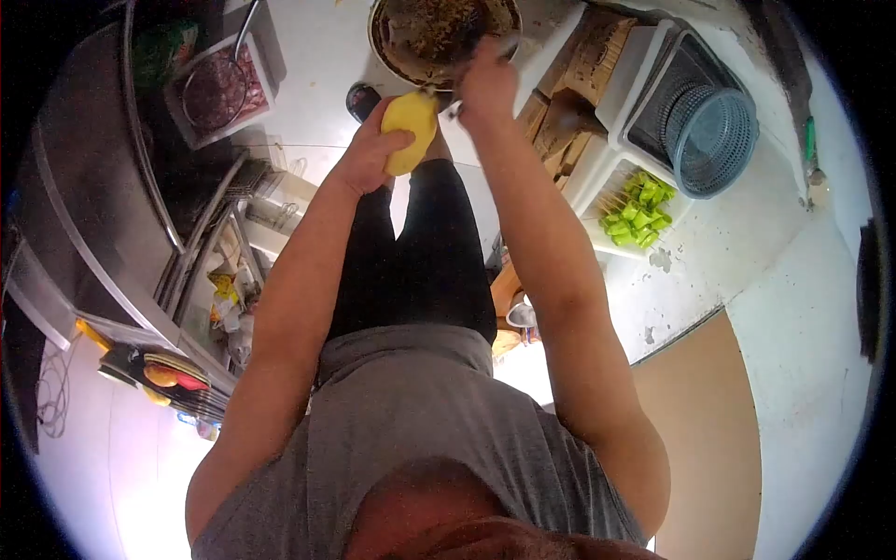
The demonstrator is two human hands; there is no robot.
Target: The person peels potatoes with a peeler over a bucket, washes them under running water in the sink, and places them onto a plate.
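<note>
L hand (370,151), extd. fwd, curls part-closed round yellow produce (412,117) just short of basin (392,58), R hand (488,86) fisted on blurred tool (509,44) at basin's near-R rim, floor (317,75) extending L of basin.

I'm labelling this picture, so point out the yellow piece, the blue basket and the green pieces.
Yellow piece (414,119): head view, on its broad face.
Blue basket (717,149): head view, on its bare inside.
Green pieces (638,213): head view, middle of the cluster.

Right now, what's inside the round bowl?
A brown, crumbly-looking heap shows inside the bowl. The heap hides whatever is beneath it, and the right hand covers part of the bowl.
</note>
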